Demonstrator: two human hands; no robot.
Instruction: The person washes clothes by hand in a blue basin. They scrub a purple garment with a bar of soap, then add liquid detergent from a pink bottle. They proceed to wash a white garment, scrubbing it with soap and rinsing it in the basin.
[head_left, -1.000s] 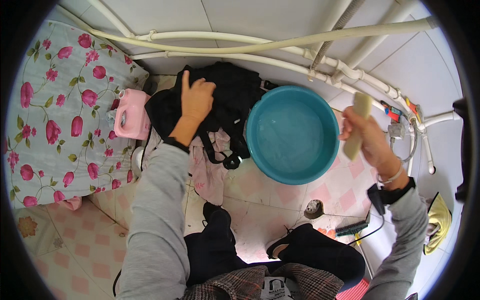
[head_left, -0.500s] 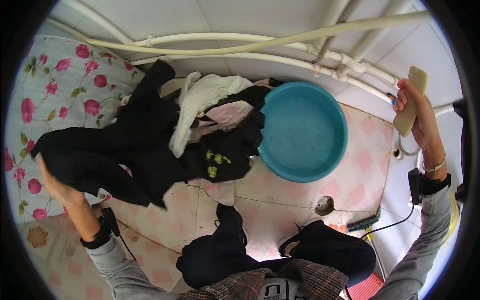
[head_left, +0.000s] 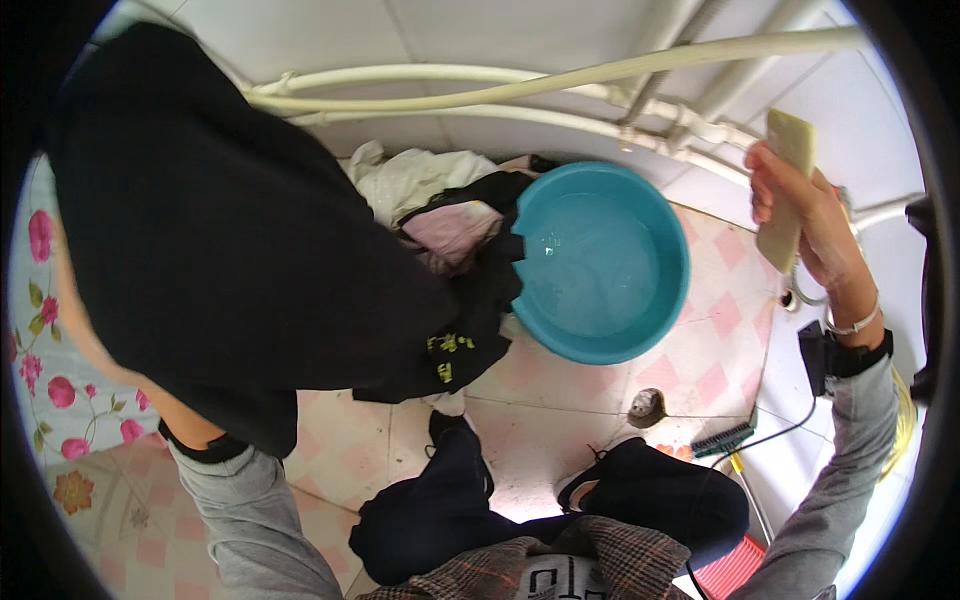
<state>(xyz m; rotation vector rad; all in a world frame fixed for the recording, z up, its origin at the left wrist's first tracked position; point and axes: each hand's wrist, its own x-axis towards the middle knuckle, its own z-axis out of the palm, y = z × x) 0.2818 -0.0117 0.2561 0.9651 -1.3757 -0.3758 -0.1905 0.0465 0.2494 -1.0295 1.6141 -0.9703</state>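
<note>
A large black garment (head_left: 230,230) hangs raised on the left from my left hand (head_left: 85,310), whose fingers are hidden behind the cloth. Its lower part, with small yellow marks, drapes over a laundry pile holding a white cloth (head_left: 410,182) and a pink cloth (head_left: 452,230). Up on the right, my right hand (head_left: 828,240) is closed around a long pale yellow-green bar of soap (head_left: 787,185), well away from the clothes. Between the hands, on the floor, stands a round teal basin (head_left: 676,260) with what looks like water in it.
Cream pipes (head_left: 420,75) run along the tiled wall behind the pile. A flower-patterned sheet (head_left: 60,390) covers the left side. Near my feet are a floor drain hole (head_left: 647,407), a green brush (head_left: 722,440) and a red dustpan-like piece (head_left: 732,572).
My left hand has lifted the black garment up, so it spreads over much of the left side and hides part of the pile. My right hand has shifted slightly left with the soap.
</note>
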